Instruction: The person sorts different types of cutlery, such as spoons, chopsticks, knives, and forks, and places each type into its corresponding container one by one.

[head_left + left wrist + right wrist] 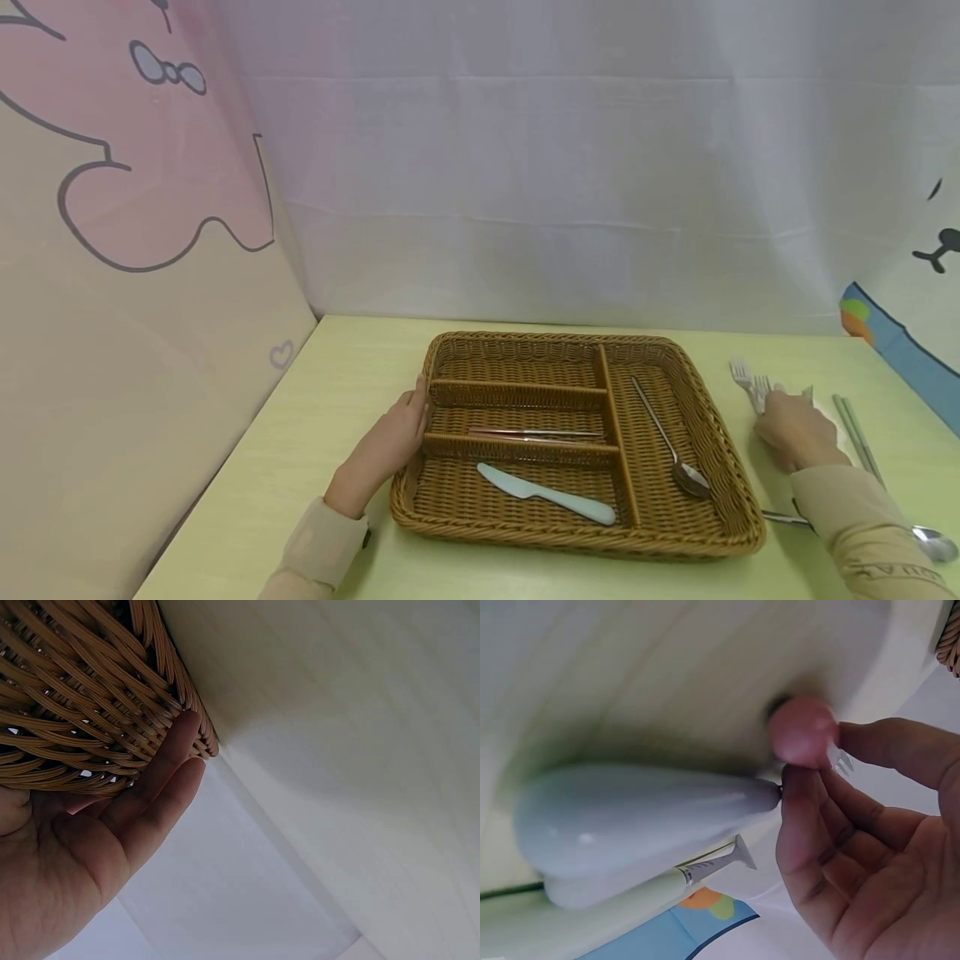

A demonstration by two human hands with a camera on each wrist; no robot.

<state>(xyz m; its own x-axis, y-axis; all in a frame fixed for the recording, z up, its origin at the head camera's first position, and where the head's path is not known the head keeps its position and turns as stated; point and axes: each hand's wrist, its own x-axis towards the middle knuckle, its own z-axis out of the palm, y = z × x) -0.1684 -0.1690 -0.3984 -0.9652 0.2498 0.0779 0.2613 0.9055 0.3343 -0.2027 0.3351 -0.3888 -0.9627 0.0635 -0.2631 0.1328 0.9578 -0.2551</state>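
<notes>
Against the outer left side of a brown wicker cutlery basket (525,542) rests my left hand (393,429). Its fingers lie fairly straight along the woven wall (82,697) in the left wrist view. To the right of the basket, my right hand (798,429) is low over the table among forks (741,373). Seen from the right wrist, thumb and finger pinch a fork with a rounded pink handle (802,731); its tines show behind. A thick pale blue handle (630,817) lies close to those fingertips; its other end is hidden.
The basket holds a pale mint knife (551,496) at the front, reddish chopsticks (498,432) in the middle and a spoon (690,479) on the right. Green chopsticks (855,429) lie beyond my right hand. Another spoon (933,543) is partly under my right sleeve. Curtains (525,167) surround the table.
</notes>
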